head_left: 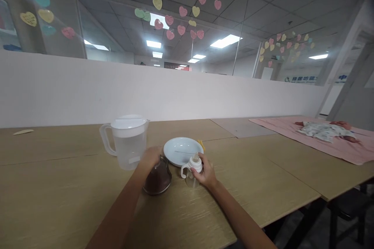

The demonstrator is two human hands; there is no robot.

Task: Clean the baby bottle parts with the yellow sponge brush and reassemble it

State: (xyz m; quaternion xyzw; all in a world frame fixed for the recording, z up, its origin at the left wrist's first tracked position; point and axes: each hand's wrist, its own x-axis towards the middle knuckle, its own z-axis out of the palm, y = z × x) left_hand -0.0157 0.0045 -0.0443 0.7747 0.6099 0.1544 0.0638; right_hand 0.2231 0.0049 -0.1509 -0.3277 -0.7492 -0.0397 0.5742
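Bottle [194, 166] gripped by the right hand [208, 173] at the white bowl's [168, 151] five o'clock; a thin rod [184, 152] is cradled there. At seven, dark container [157, 182] overlapped by left hand [151, 156], grip untellable!

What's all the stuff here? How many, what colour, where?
wall: 1, white, back
heart notes: many, pink, yellow, blue-green, above wall
lights: several, white, overhead
lettering: some, blue, far right
table: several sections, tan, centre
pitcher: 1, clear, left
vessel: 1, brown, right of pitcher
bowl: 1, white, centre
bottle: 1, clear and white, before bowl
small piece: 1, yellow, beside bowl
flat piece: 1, tan, far left
panel: 1, grey, before wall
cloth: 1, pink, right
baby or doll: 1, pale clothes, on cloth
stool: 1+, black, lower right
left hand: 1, bare, at vessel
right hand: 1, bare, around bottle
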